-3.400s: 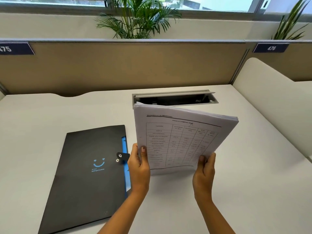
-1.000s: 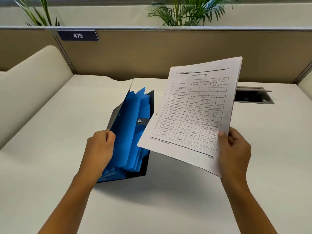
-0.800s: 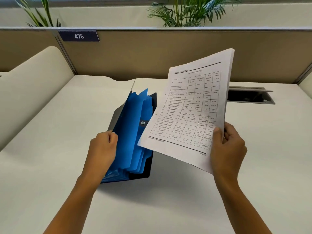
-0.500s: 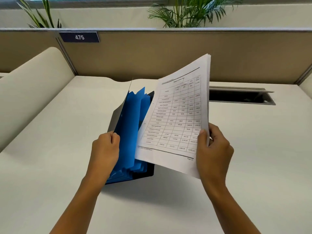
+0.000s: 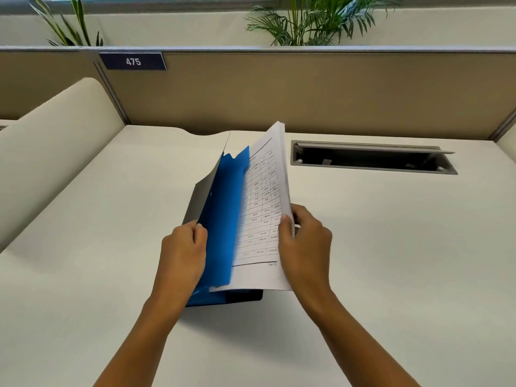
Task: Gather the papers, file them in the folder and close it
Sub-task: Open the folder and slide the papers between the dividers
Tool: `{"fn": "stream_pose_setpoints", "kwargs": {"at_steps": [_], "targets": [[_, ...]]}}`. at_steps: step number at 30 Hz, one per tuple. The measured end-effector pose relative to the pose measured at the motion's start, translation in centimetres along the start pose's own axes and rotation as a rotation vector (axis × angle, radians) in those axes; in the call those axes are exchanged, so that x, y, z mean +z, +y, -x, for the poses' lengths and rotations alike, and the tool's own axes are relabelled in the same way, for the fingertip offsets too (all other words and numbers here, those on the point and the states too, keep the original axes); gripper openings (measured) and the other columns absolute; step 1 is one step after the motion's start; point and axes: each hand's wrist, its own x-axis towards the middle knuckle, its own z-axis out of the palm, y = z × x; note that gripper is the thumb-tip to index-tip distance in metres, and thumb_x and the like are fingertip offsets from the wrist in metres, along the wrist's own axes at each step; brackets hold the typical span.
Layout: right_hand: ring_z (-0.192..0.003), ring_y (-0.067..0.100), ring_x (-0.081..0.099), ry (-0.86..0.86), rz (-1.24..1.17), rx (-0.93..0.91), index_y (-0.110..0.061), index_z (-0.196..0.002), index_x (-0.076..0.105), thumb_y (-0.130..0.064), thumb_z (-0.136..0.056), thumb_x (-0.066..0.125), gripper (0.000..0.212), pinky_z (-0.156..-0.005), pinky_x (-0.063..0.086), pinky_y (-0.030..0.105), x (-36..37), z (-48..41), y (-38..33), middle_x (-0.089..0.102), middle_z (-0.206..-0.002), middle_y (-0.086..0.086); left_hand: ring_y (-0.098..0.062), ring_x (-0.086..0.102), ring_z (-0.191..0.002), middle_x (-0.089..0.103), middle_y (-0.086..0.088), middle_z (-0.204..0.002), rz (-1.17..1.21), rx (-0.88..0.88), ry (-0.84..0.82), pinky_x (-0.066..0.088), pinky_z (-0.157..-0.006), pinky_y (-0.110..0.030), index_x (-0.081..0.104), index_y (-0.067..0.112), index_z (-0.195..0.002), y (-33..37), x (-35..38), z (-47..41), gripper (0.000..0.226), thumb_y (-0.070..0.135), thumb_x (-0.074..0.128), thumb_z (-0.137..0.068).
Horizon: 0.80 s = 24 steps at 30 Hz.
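Both hands grip: left hand (image 5: 183, 250) holds the folder (image 5: 220, 219) open, right hand (image 5: 304, 244) has swung the papers (image 5: 262, 219) against its blue dividers.

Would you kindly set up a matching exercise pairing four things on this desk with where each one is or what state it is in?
Things:
1. papers
2. folder
3. cable hatch
4. number sign

Places or states:
A. fixed to the partition, back left
B. held in the right hand
C. lid up, set into the desk, back right
D. spread open by the left hand

Pairs: 1-B, 2-D, 3-C, 4-A
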Motion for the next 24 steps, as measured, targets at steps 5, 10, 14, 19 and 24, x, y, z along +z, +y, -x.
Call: {"fn": "stream_pose_setpoints", "kwargs": {"at_steps": [5, 10, 14, 19, 24], "targets": [[-0.081, 0.007, 0.059, -0.095, 0.026, -0.015, -0.018, -0.12, 0.055, -0.027, -0.098, 0.044, 0.026, -0.055, 0.046, 0.005, 3.2, -0.1, 0.1, 0.06, -0.101, -0.007, -0.013, 0.031, -0.049, 0.037, -0.004, -0.055, 0.003, 0.01, 0.001, 0.024, -0.045, -0.023, 0.036, 0.009, -0.062, 0.1, 0.3, 0.2, 0.038, 0.015, 0.031, -0.099], [-0.062, 0.007, 0.048, -0.146, 0.073, -0.048, -0.009, -0.099, 0.057, -0.017, -0.1, 0.035, 0.024, -0.049, 0.038, 0.013, 6.2, -0.5, 0.3, 0.057, -0.078, 0.001, -0.012, 0.028, -0.047, 0.033, -0.002, -0.053, 0.012, 0.028, 0.008, 0.022, -0.044, -0.022, 0.03, 0.013, -0.057, 0.5, 0.4, 0.4, 0.041, 0.014, 0.031, -0.098], [-0.059, 0.009, 0.045, -0.256, 0.143, -0.025, -0.008, -0.105, 0.055, 0.002, -0.095, 0.035, 0.024, -0.047, 0.038, 0.012, 7.3, -0.9, 0.7, 0.053, -0.071, 0.001, -0.012, 0.027, -0.046, 0.032, -0.001, -0.051, 0.024, 0.025, 0.004, 0.02, -0.043, -0.022, 0.028, 0.015, -0.056, 0.7, 0.3, 0.3, 0.043, 0.013, 0.031, -0.098], [-0.067, 0.011, 0.056, -0.274, 0.092, -0.054, -0.007, -0.108, 0.062, 0.003, -0.094, 0.041, 0.027, -0.06, 0.049, 0.006, 6.8, -1.3, 0.9, 0.063, -0.086, 0.004, -0.013, 0.032, -0.047, 0.037, -0.001, -0.054, 0.045, 0.014, 0.002, 0.024, -0.042, -0.019, 0.032, 0.014, -0.057, 0.7, 0.4, 0.3, 0.042, 0.015, 0.031, -0.099], [-0.104, 0.013, 0.053, -0.074, 0.114, -0.085, -0.014, -0.117, 0.061, 0.008, -0.091, 0.043, 0.039, -0.089, 0.042, 0.015, 5.9, -2.1, 2.7, 0.059, -0.114, 0.004, -0.012, 0.03, -0.049, 0.035, -0.004, -0.055, 0.069, 0.0, -0.003, 0.024, -0.045, -0.021, 0.033, 0.011, -0.06, 0.4, 0.7, 0.2, 0.04, 0.014, 0.031, -0.099]]}}
